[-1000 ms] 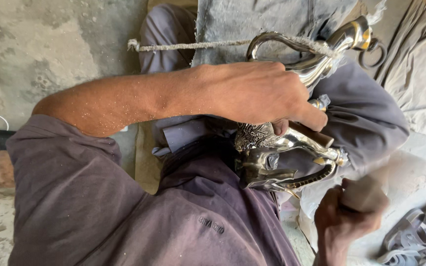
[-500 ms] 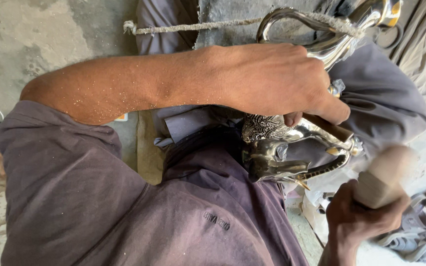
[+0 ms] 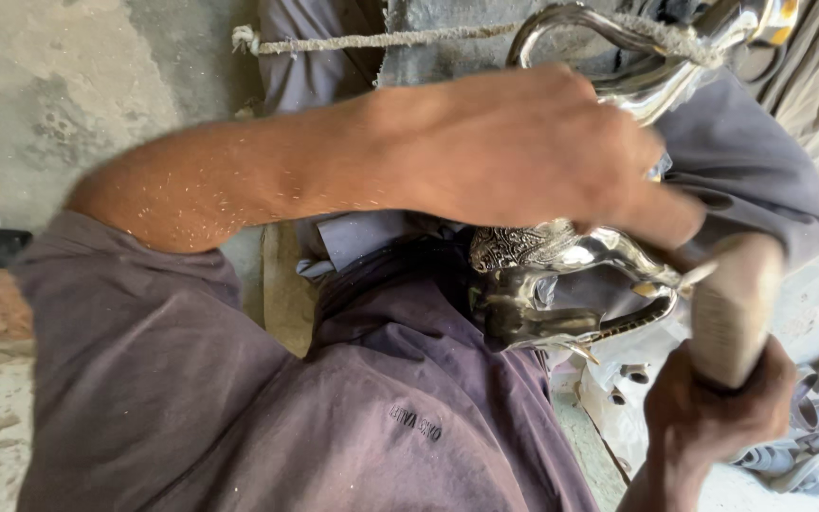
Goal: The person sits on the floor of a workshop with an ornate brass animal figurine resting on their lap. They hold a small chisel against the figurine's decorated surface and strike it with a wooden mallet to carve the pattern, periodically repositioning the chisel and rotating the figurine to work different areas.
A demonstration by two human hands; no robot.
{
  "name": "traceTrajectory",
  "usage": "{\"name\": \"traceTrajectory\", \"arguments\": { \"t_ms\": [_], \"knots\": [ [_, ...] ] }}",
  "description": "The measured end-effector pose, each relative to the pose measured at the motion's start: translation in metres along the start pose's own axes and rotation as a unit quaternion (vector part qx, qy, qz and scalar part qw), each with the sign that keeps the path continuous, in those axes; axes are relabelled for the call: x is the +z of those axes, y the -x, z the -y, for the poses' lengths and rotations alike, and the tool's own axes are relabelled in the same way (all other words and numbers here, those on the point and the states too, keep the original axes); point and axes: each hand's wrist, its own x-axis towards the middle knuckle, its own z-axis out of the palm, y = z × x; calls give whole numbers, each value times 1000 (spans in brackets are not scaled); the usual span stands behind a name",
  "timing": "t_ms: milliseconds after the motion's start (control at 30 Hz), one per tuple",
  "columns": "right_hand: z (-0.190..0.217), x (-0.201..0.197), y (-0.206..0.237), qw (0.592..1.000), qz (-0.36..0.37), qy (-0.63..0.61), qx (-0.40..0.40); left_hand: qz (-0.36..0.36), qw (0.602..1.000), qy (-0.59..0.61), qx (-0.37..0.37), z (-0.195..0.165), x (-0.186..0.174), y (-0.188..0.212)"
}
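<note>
While the left hand grips the shiny curved silver metal piece on the lap from above, the right hand is closed around a pale wooden handle just right of it, pointing up.

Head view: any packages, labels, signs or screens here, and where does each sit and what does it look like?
Printed mark: low centre on the purple shirt, a small dark line of lettering, seen upside down.
No packages, signs or screens show.
Nearby, the left hand grips the shiny metal piece; the right hand holds a pale wooden handle.
</note>
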Motion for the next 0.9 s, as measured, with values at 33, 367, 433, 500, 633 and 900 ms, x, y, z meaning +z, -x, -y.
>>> {"name": "traceTrajectory", "arguments": {
  "t_ms": [33,367,433,500,633,900],
  "knots": [
    [3,-2,-2,998,11,-48,25,-37,999,2,5,5,-3,4],
    [22,-19,-42,957,26,-275,84,-202,969,107,-98,12,11,45],
    [16,-21,-57,972,49,-217,69,-167,974,88,-128,15,19,44],
    [9,-23,-72,987,53,-145,37,-142,979,76,-123,18,24,43],
    [12,-31,-95,996,70,-42,-43,-151,978,89,-111,22,27,41],
    [56,-48,-157,980,119,62,-148,-130,976,112,-134,16,31,39]
  ]
}}
